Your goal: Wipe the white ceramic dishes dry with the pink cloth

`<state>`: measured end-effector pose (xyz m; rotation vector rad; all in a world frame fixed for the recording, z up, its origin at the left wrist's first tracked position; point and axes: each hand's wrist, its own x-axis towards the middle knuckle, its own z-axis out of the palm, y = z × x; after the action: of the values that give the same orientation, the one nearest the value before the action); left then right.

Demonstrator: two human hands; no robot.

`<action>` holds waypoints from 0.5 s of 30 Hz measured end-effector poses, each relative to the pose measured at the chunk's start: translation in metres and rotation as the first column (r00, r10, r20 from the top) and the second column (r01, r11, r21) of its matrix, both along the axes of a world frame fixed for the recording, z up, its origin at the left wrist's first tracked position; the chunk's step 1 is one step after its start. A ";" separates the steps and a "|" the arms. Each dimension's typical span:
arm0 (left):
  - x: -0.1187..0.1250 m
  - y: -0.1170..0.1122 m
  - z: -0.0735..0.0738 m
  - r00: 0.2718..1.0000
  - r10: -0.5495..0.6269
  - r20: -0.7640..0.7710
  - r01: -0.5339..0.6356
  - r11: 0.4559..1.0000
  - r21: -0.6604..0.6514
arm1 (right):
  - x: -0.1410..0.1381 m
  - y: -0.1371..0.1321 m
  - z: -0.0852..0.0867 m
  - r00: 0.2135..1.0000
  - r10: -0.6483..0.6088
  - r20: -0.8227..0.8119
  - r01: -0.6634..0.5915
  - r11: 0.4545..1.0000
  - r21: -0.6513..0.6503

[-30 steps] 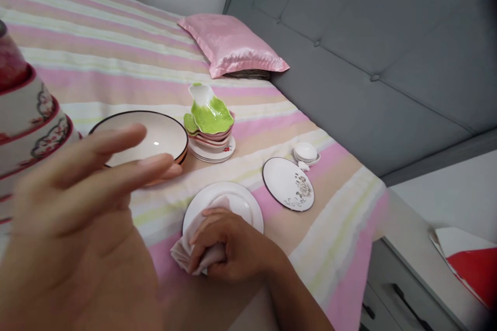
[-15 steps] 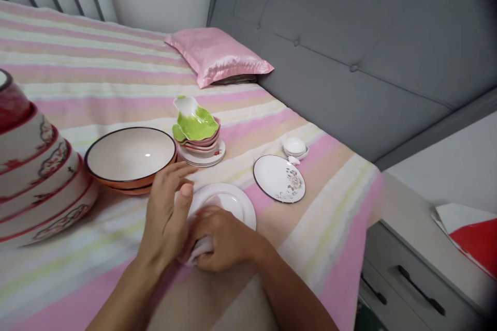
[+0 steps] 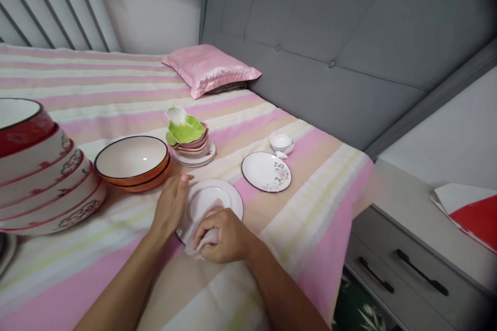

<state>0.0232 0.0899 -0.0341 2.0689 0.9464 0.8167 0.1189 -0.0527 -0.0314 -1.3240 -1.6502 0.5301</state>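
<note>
A white plate (image 3: 232,197) with a dark rim lies on the striped bedspread, and a raised ring shows on its upper side, so it seems face down. My right hand (image 3: 223,238) is closed around a crumpled pale cloth (image 3: 193,248), pressing it on the near part of the plate. Against the plate's left edge rests my left hand (image 3: 170,206), thumb raised and fingers stretched out, partly hidden. Two orange bowls (image 3: 132,160), nested, stand just beyond my left hand. Right of the plate is an oval plate (image 3: 266,171) with a flower print.
A tall stack of patterned bowls (image 3: 46,181) stands at the left. Green and pink leaf-shaped dishes (image 3: 187,132) sit on small plates (image 3: 198,158). Small white dishes (image 3: 280,141) lie farther right. A pink pillow (image 3: 212,67), grey headboard (image 3: 310,36) and drawer cabinet (image 3: 411,238) border the bed.
My right hand has shifted slightly down with the cloth, toward the plate's near edge. My left hand stays at the left edge, its fingers less visible. The camera view has tilted up a little.
</note>
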 end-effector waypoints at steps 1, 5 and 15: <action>0.001 -0.001 0.001 0.999 -0.001 -0.043 0.001 1.000 0.010 | 0.000 -0.005 -0.001 0.998 -0.054 -0.043 0.056 0.998 0.029; 0.003 -0.006 0.009 0.987 0.007 -0.162 -0.001 0.999 0.035 | 0.007 -0.016 -0.009 0.886 -0.364 -0.287 0.398 0.915 0.068; 0.003 -0.003 0.025 0.976 0.126 -0.179 -0.180 0.930 -0.322 | 0.025 -0.012 -0.024 0.465 -0.747 -0.476 0.777 0.602 -0.186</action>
<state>0.0261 0.0869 -0.0092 1.7947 1.2537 0.5294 0.1441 -0.0650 -0.0556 -1.5456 -0.4908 0.2271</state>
